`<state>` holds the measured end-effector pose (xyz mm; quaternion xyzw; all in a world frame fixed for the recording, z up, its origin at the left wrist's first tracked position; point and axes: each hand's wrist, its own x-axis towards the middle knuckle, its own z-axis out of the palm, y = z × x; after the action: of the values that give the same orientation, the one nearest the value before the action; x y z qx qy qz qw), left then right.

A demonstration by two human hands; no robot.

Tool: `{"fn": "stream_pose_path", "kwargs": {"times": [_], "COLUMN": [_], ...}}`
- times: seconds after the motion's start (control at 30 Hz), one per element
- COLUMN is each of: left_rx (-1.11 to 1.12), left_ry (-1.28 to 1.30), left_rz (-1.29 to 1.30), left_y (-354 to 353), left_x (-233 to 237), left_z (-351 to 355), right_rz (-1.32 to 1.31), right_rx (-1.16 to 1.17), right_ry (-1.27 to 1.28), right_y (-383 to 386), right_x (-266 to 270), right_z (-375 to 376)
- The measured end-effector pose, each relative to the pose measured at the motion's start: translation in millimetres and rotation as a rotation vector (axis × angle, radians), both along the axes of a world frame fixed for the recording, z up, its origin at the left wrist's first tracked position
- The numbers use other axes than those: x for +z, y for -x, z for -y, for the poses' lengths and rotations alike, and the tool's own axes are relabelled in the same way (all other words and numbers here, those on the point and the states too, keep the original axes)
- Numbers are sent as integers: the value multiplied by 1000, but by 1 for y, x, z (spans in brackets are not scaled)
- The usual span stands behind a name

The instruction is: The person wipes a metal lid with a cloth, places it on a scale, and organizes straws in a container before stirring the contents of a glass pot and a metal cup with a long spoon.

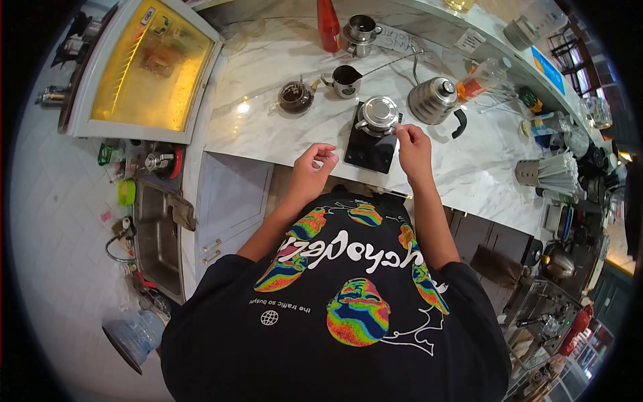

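A black scale (368,149) lies on the marble counter, with a lidded metal coffee dripper (381,115) on its upper part. My right hand (413,149) is at the dripper's right side, thumb and fingertips pinched at its small handle. Left of the scale, my left hand (313,167) hovers near the counter's front edge, fingers loosely curled and apart, with nothing in them. A steel pitcher (346,87) with dark contents and a spoon stands behind, beside a glass pot of dark liquid (296,98). To the right is a gooseneck kettle (432,102).
Behind stand a red bottle (327,27) and another metal dripper (362,30). On the right are a clear bottle with orange label (483,79) and a holder of straws (528,172). A glass-door case (153,67) is at left, above a sink (158,234).
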<state>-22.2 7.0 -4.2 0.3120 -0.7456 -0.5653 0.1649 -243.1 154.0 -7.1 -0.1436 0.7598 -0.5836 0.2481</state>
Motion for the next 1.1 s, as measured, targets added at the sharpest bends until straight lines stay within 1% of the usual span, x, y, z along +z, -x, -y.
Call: {"fn": "stream_pose_path", "kwargs": {"times": [0.17, 0.23, 0.33, 0.47, 0.53, 0.6, 0.63, 0.73, 0.77, 0.87, 0.9, 0.97, 1.0, 1.1], "left_rx": [-64, -73, -66, -55, -54, -54, -56, -50, -43, -35, -36, -34, -33, -22], "left_ry": [-12, -8, -13, -33, -53, -79, -76, -73, -74, -76, -77, -83, -85, -85], "left_rz": [-4, -3, 3, 21, 30, 38, 29, 11, 6, 3, 4, 17, 22, 25], "left_y": [8, 8, 5, 1, -2, -2, -2, -1, -1, -1, -2, -4, -4, -4], "left_x": [1, -1, -5, -8, -11, -14, -15, -19, -20, -24, -26, -28, -28, -29], "left_z": [3, 7, 15, 19, 19, 18, 19, 20, 21, 23, 23, 24, 25, 24], "right_rz": [-101, -161, -23, 200, 213, 232, 239, 238, 191, -57, -82, -108, -122, -341], "right_rx": [-10, 9, -49, -212, -290, -341, -335, -477, -472, -429, -390, -319, -283, -266], "right_ry": [146, 218, 388, 553, 508, 466, 414, 198, 66, -125, -149, -306, -384, -595], "right_y": [-3, -3, -5, 0, 2, 7, 11, 6, 3, -2, -6, -1, -2, -9], "right_x": [-10, -6, 10, 5, 1, -18, -32, -68, -80, -130, -121, -140, -134, -116], "right_z": [4, 5, -4, -32, -47, -64, -73, -85, -88, -96, -94, -98, -95, -87]}}
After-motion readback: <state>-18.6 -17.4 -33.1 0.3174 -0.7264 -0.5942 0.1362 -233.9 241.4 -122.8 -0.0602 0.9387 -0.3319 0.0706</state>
